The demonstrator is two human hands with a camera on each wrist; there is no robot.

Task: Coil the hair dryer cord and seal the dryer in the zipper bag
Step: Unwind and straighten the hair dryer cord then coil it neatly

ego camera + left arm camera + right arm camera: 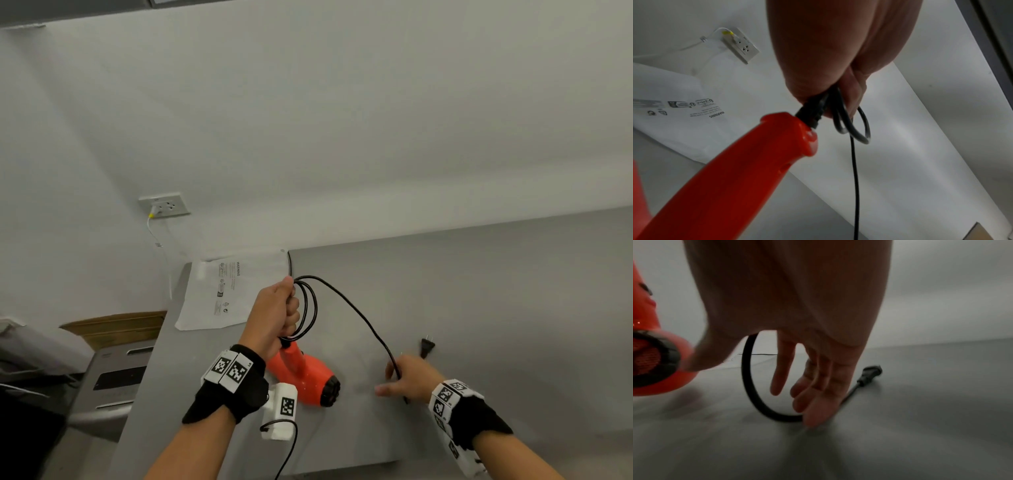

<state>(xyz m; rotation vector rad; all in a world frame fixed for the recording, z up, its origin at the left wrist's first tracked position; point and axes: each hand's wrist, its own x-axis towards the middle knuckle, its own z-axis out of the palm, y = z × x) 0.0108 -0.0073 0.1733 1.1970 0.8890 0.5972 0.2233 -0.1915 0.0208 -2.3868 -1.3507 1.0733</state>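
An orange hair dryer (pixel 305 373) lies nozzle-down on the grey table (pixel 496 301). My left hand (pixel 281 310) grips a few loops of its black cord (pixel 310 305) just above the handle end; in the left wrist view the loops (pixel 861 129) hang below the curled fingers (pixel 851 97), beside the dryer's handle (pixel 725 186). The free cord (pixel 359 315) runs down right to my right hand (pixel 400 380), whose fingers (pixel 779 369) are loosely straight with the cord (pixel 750 386) passing between thumb and fingers. The plug (pixel 426 347) lies on the table beyond it. A white zipper bag (pixel 233 291) lies flat at the table's far left corner.
A wall outlet (pixel 164 205) with a white cable plugged in is above the bag. A cardboard box (pixel 116 329) and a grey appliance (pixel 113 377) stand left of the table. The table's near edge (pixel 308 469) runs below my forearms.
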